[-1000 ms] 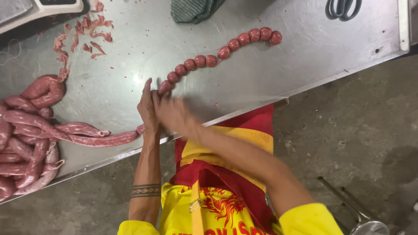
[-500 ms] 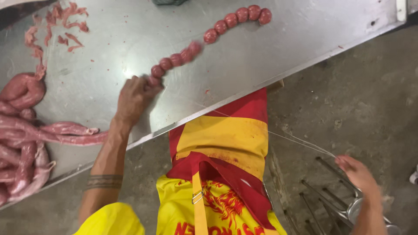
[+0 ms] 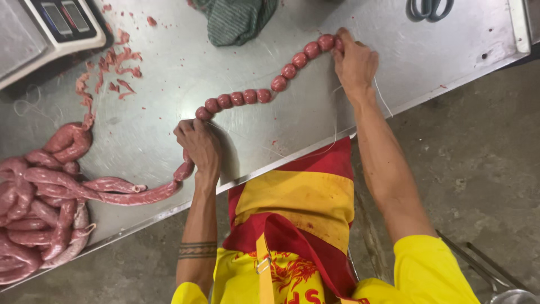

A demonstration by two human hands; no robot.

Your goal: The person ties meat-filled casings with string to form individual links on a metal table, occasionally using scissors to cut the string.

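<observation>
Two bare hands work a sausage chain on a steel table (image 3: 157, 141). Nearest you, your left hand (image 3: 199, 147) has its fingers clamped on the casing where the unlinked sausage (image 3: 138, 194) meets the chain of round links (image 3: 256, 95). Farther off, your right hand (image 3: 355, 63) pinches the chain's far end with a thin white string (image 3: 383, 101). Beyond lie meat scraps (image 3: 115, 62), a green cloth (image 3: 236, 19), a scale (image 3: 50, 28) and scissors (image 3: 430, 8).

We record a brushed-steel surface (image 3: 427, 62), scratched, flecked red, its edge running diagonally. Below it we note a bare grey concrete floor (image 3: 478, 163), stained and rough. Light is even and soft, with faint glare on the steel.
</observation>
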